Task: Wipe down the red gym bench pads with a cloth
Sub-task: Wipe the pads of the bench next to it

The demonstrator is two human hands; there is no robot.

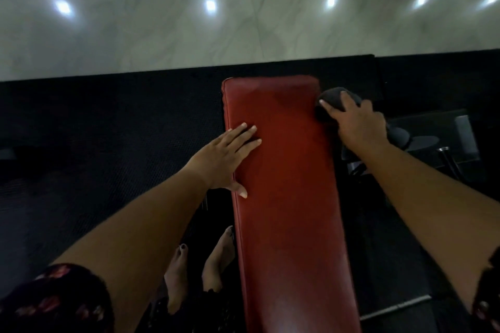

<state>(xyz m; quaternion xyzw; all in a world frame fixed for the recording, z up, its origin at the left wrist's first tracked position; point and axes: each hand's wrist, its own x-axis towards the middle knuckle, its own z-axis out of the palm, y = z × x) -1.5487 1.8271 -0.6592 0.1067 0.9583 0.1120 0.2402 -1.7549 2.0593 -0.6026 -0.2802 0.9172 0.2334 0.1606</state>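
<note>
Near end of the red pad (295,224) runs under me. My left hand (230,159) lies flat, fingers straight, steadying its left edge. My right hand (354,121) clutches the dark cloth (330,93) at the far right corner; I'd press firmly, stroking lengthwise with overlap.

Left hand (224,159) lies flat on red bench pad (289,197); cloth (331,96) touches edge.

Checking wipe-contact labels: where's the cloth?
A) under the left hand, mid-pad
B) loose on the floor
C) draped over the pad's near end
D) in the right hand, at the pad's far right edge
D: the right hand holds the dark cloth against the far right edge of the pad, while the left hand lies flat on bare pad.
</note>
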